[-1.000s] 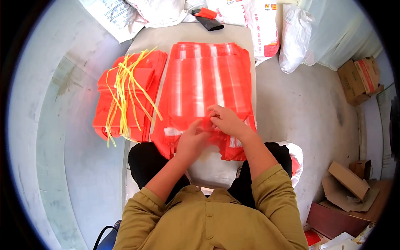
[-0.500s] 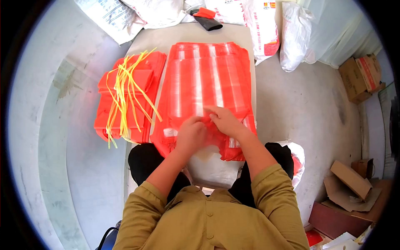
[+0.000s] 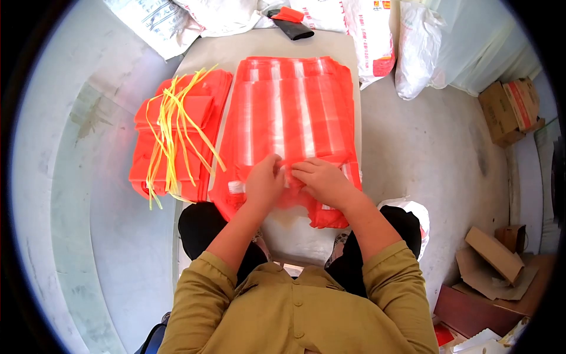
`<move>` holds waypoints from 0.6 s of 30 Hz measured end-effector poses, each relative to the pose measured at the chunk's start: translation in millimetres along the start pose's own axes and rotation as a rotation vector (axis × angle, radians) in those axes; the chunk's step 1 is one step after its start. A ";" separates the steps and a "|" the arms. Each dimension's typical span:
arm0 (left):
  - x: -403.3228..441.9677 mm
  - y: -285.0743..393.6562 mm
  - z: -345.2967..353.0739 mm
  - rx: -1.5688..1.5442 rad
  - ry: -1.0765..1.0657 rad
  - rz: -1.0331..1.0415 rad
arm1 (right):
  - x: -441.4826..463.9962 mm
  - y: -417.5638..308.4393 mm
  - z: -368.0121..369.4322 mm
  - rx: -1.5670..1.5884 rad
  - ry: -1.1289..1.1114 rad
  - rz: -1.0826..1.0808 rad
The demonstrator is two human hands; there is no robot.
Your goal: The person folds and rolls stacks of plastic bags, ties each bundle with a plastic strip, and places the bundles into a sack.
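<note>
A stack of red plastic bags with whitish stripes lies in front of me on a pale table. At its near end my left hand has curled fingers, closed on the gathered plastic. Just beside it, my right hand bends its fingers over the same crumpled part, with the fingertips pointing left. Bunched red film between the hands is blurred, and part of the grip is hidden. To the left, folded red bags form a second stack, with yellow strips strewn on top.
White printed sacks stand beyond the table's far edge. A black roll with a red piece lies near them. Cardboard boxes are on the floor at right, with opened cardboard nearer. My knees flank the table's near end.
My hands have drawn slightly apart, the left one shifting left and upward. My right fingers have come down over the plastic. The view has shifted a little.
</note>
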State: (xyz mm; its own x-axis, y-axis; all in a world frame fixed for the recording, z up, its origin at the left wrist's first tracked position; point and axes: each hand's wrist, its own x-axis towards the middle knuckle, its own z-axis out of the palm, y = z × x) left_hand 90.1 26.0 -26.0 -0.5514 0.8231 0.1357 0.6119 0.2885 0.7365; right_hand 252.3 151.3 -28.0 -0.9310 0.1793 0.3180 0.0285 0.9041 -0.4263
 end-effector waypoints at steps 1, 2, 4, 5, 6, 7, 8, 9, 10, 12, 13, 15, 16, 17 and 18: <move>-1.4 -0.3 -1.0 0.005 0.017 0.024 | -0.3 1.3 0.5 -0.033 0.006 0.001; -3.7 -4.9 -0.9 0.088 0.033 0.158 | -0.6 2.5 0.9 -0.064 0.014 0.002; -9.3 -13.1 -2.2 0.257 0.063 0.428 | -0.7 4.4 2.9 -0.111 0.032 -0.005; -13.2 -14.8 -3.4 0.283 0.051 0.458 | -0.1 4.8 3.6 -0.133 0.041 -0.009; -16.5 -8.1 -10.1 0.310 0.040 0.486 | 1.0 4.6 3.3 -0.128 0.040 -0.002; -18.2 -4.8 -14.0 0.337 0.030 0.513 | 2.3 4.2 2.3 -0.123 0.038 0.004; -18.0 -6.1 -13.5 0.318 0.027 0.513 | 3.6 3.9 2.2 -0.118 0.036 0.009; -17.1 -7.8 -11.9 0.299 0.024 0.512 | 4.3 3.8 2.9 -0.111 0.046 0.022; -15.8 -8.9 -11.2 0.278 0.021 0.513 | 4.6 4.1 3.4 -0.105 0.056 0.036; -12.2 -8.5 -12.9 0.290 0.003 0.514 | 5.7 3.4 1.3 -0.101 0.059 0.053; -10.3 -8.1 -13.2 0.296 -0.006 0.514 | 6.5 1.7 -2.5 -0.101 0.051 0.054; -5.9 -10.7 -10.2 0.290 -0.005 0.510 | 7.0 1.6 -3.9 -0.115 0.056 0.053; -3.6 -10.9 -9.2 0.287 -0.005 0.510 | 6.5 2.7 -1.9 -0.130 0.067 0.051; -2.4 -10.2 -9.6 0.291 -0.014 0.509 | 6.1 3.2 -1.1 -0.145 0.078 0.050; -1.3 -6.9 -12.0 0.296 -0.023 0.508 | 6.3 3.0 -1.9 -0.146 0.080 0.062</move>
State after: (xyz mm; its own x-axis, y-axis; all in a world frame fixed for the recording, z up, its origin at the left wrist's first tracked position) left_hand 79.8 17.0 -23.3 -0.1376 0.9033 0.4064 0.9302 -0.0231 0.3664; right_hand 247.2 155.9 -25.7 -0.8942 0.2616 0.3632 0.1431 0.9359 -0.3219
